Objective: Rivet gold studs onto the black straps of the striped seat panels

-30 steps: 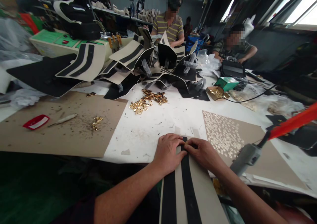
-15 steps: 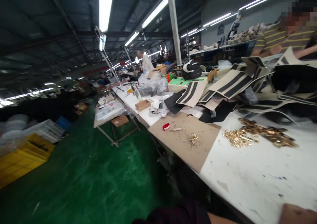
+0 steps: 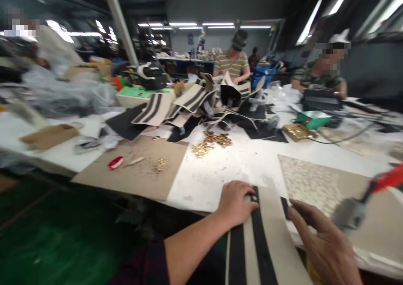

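A cream panel with black stripes (image 3: 267, 234) lies over the front edge of the white table. My left hand (image 3: 237, 203) is curled over the panel's top left part, thumb and fingers pinching at a black stripe, where a small shiny piece shows. On the panel's right side, my right hand (image 3: 324, 239) has its fingers stretched out near a short black strip, with nothing seen in its grasp. Beyond the hands sit a heap of gold metal pieces (image 3: 212, 142) and a pile of similar striped panels (image 3: 192, 98).
A brown board (image 3: 135, 180) at left bears a red ring-shaped item (image 3: 116, 163) and small gold pieces. At right are a grey tool with a red part (image 3: 351, 213) and a board of pale bits (image 3: 311, 180). Two people work across the table.
The view has swung right. Both hands and the striped panel beneath them now show; before, only part of a hand and a forearm were visible at the bottom edge.
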### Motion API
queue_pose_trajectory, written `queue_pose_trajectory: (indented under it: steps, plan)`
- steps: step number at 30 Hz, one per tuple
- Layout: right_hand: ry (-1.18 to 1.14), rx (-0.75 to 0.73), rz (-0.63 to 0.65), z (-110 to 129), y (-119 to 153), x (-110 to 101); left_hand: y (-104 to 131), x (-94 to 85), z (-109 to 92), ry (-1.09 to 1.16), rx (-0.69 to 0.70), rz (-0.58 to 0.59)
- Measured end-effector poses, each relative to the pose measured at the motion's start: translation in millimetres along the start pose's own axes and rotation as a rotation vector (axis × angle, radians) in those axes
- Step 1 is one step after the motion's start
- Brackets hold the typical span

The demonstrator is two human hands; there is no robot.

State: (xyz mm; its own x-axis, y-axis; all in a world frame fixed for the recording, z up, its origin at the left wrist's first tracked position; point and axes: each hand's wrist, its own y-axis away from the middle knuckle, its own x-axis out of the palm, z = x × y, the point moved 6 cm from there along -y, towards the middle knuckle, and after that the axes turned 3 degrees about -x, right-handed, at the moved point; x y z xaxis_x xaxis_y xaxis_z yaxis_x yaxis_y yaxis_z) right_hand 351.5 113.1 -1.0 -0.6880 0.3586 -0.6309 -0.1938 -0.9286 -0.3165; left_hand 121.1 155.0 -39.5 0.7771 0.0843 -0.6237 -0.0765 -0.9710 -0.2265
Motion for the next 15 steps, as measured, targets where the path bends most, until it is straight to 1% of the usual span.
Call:
queue_pose_trajectory:
  steps: [1, 2, 3, 4, 5, 7, 10, 12, 13, 15]
  plan:
    - [0.059, 0.108, -0.055, -13, 9, -22, -4, 0.2, 2, 0.019, 0.013, -0.011]
    - [0.108, 0.226, -0.108, -26, 18, -40, -7, 1.5, 3, 0.029, 0.034, -0.01]
    - [0.139, 0.334, -0.153, -38, 26, -52, -9, 3.1, 4, 0.033, 0.045, -0.001]
    - [0.146, 0.413, -0.185, -48, 31, -60, -9, 4.0, 3, 0.032, 0.052, 0.007]
    - [0.13, 0.46, -0.193, -58, 32, -64, -8, 4.4, 3, 0.028, 0.055, 0.016]
    - [0.087, 0.474, -0.144, -71, 24, -59, -5, 3.8, 1, 0.015, 0.048, 0.027]
    - [0.106, 0.451, 0.033, -81, 4, -42, -4, 2.7, 1, 0.01, 0.033, 0.027]
    - [0.119, 0.462, 0.119, -82, -4, -35, -5, 3.0, 2, 0.02, 0.031, 0.026]
    - [0.103, 0.466, 0.125, -81, -6, -34, -5, 3.5, 3, 0.025, 0.032, 0.028]
    - [0.008, 0.441, 0.091, -70, -9, -35, -5, 4.6, 3, 0.033, 0.035, 0.033]
